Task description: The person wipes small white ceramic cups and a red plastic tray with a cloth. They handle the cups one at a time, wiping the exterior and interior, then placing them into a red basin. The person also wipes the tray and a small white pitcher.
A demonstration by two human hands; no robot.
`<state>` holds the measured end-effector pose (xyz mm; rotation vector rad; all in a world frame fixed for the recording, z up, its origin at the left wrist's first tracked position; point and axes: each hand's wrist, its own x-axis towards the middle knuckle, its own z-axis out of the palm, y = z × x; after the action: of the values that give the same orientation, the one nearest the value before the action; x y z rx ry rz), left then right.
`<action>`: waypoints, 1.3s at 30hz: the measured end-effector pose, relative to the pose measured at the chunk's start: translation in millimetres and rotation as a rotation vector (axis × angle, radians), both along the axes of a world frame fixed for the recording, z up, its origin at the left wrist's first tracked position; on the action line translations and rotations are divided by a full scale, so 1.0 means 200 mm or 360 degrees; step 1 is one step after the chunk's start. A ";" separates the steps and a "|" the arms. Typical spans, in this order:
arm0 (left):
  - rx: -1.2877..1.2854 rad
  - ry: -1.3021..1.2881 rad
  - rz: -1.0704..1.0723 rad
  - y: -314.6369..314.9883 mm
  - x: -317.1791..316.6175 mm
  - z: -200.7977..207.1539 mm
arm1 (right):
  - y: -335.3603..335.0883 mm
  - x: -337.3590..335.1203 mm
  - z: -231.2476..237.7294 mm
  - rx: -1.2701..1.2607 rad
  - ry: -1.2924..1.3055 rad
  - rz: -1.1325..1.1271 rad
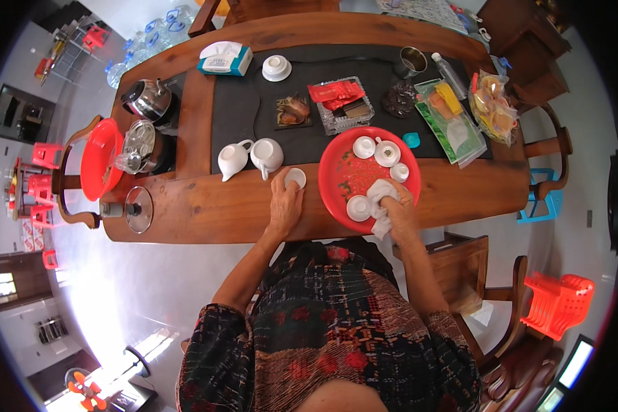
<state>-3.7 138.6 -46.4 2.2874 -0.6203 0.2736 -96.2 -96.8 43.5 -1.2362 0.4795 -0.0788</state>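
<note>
At the wooden table (206,209), holds a small white cup (296,178) in half-curled left hand (285,200), just left of the red tray (326,180); grips a bunched white cloth (380,193) in closed right hand (401,210). Best wipe lightly, clear of the teapot (386,152) beyond.

Wooden counter (206,218), red tray (368,173) set on top, white pitcher (233,161) placed left of the tray, glass lid (143,217) laid farther left

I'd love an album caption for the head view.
Left hand holding a small white cup, right hand clutching a white cloth over a round red tray, at a wooden table.
</note>
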 end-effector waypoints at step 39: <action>0.0493 0.0040 -0.0298 -0.91 0.28 -0.02 | -0.35 0.37 -0.32 -0.2574 -0.0047 0.0279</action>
<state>51.4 -43.5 -51.2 2.4984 -0.9103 0.0609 -22.7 -167.8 -20.5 -2.8430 0.2065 -0.3827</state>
